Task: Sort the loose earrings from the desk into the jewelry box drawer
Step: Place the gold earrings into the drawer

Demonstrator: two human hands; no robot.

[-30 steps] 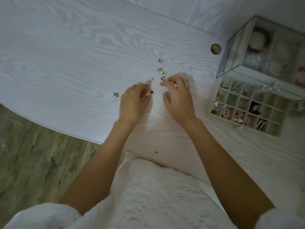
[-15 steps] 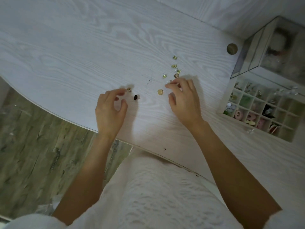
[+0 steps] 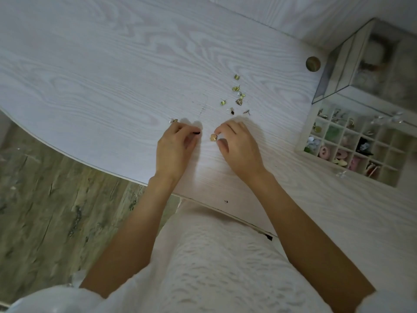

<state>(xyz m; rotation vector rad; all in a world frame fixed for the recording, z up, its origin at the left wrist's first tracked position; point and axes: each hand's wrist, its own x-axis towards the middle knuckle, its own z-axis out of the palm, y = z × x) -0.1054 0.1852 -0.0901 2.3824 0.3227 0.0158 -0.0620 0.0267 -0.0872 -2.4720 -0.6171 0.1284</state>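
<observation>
Several small gold earrings (image 3: 237, 96) lie scattered on the white wood-grain desk (image 3: 112, 75). My left hand (image 3: 176, 147) rests near the desk's front edge, its fingertips pinched on a small dark earring (image 3: 197, 132). Just beyond its knuckles lies another tiny earring (image 3: 173, 120). My right hand (image 3: 240, 146) is close beside it, index finger and thumb closed on a square gold earring (image 3: 213, 137). The open jewelry box drawer (image 3: 305, 129), split into many small compartments, sits to the right with several pieces inside.
A glass-walled jewelry box (image 3: 352, 64) stands above the drawer at the back right, with a round brass knob (image 3: 313, 63) on the desk beside it. The desk's curved front edge (image 3: 74, 158) runs close under my wrists, with the floor below.
My left hand has moved right onto the dark earring. My right hand has come back from the gold cluster to the square gold earring, so both hands now sit close together.
</observation>
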